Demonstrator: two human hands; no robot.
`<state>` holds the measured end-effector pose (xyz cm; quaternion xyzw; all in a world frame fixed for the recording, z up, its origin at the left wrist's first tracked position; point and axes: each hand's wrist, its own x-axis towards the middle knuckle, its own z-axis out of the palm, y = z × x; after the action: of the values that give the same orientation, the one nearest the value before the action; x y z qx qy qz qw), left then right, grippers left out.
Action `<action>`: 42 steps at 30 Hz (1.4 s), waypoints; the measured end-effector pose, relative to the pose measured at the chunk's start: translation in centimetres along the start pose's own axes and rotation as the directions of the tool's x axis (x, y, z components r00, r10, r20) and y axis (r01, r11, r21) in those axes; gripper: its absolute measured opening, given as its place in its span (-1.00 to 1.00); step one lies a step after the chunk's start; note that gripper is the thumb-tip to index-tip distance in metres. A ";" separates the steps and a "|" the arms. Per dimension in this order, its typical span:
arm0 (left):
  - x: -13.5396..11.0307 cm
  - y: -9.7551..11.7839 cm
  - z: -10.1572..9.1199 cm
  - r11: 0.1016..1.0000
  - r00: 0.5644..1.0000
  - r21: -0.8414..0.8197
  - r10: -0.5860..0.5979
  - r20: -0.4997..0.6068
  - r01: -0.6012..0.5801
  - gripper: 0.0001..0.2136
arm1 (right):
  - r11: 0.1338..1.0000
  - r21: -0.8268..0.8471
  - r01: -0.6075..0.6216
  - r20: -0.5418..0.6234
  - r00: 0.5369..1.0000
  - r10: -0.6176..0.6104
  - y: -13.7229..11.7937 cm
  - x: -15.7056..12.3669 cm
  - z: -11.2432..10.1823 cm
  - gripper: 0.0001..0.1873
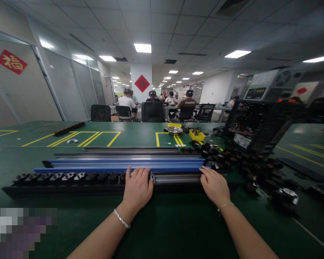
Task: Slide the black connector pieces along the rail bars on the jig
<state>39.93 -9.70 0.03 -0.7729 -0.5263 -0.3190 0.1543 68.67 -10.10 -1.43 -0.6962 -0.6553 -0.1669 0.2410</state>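
A long black rail [70, 191] lies crosswise in front of me on the green table. Its left part carries a row of small black parts [99, 177], some with white or reddish tops; a bare grey channel shows between my hands. My left hand [138, 185] is closed over the end of this row, on a black part mostly hidden under its fingers. Further right, my right hand [215, 184] grips the rail, thumb in front and fingers reaching over it. Just behind lies a blue rail [118, 169], close to the fingertips of both hands.
More rails [129, 154] lie behind the blue one. Loose black parts [248, 165] are heaped at right, beside an open computer case [248, 124]. A metal bowl [175, 130] and yellow tray [197, 135] stand farther back. Several people [187, 101] sit beyond the table.
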 end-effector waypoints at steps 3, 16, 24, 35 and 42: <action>-0.1 0.0 0.1 1.000 1.000 -0.010 0.010 0.007 -0.010 -0.72 | 1.000 -0.009 -0.004 0.010 1.000 0.004 0.0 0.0 0.0 -0.57; 0.0 0.0 0.2 0.999 0.999 -0.044 0.028 0.017 -0.027 -0.71 | 1.000 0.021 -0.006 0.031 1.000 0.005 0.0 0.0 -0.1 -0.57; 0.0 0.2 0.1 0.999 0.999 -0.027 0.034 0.015 -0.034 -0.70 | 1.000 0.020 -0.005 0.025 1.000 0.005 0.0 0.0 -0.1 -0.57; 0.0 0.2 0.5 0.995 0.997 -0.062 0.075 0.032 -0.073 -0.73 | 1.000 0.024 0.009 0.003 1.000 -0.009 -0.2 0.1 -0.2 -0.59; -0.2 0.3 0.9 0.990 0.992 -0.082 0.116 0.043 -0.113 -0.72 | 0.999 0.032 -0.003 -0.002 1.000 0.003 -0.4 0.0 -0.2 -0.59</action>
<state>40.46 -9.47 -0.72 -0.8148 -0.4715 -0.3117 0.1287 68.31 -10.22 -1.25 -0.6929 -0.6566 -0.1569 0.2532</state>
